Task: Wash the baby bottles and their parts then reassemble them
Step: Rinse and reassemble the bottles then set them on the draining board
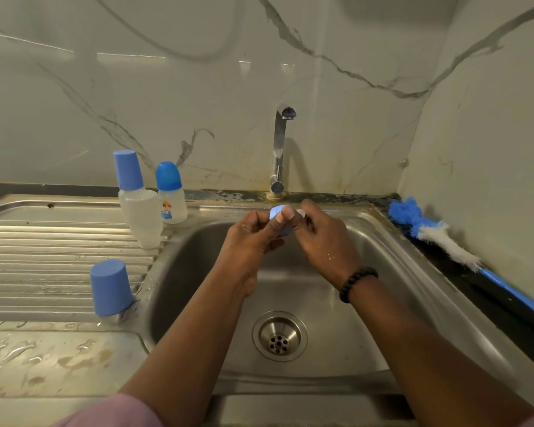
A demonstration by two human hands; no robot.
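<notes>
The sink (383, 241) is brushed metal, dully gleaming — the tap (279, 149) polished chrome; bottles (171, 204) are cloudy, smooth plastic — the brush (438, 238) fluffy.

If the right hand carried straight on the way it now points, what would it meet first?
The right hand points left, toward the left hand; both pinch the small blue part, so it would press into that hand almost at once. Depth is unclear.

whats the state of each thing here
tall bottle: upright, capped
small bottle: upright, capped
loose cap: upside down on drainboard
blue part: held by both hands
tap: off
brush: lying on counter
left hand: gripping
right hand: gripping
</notes>
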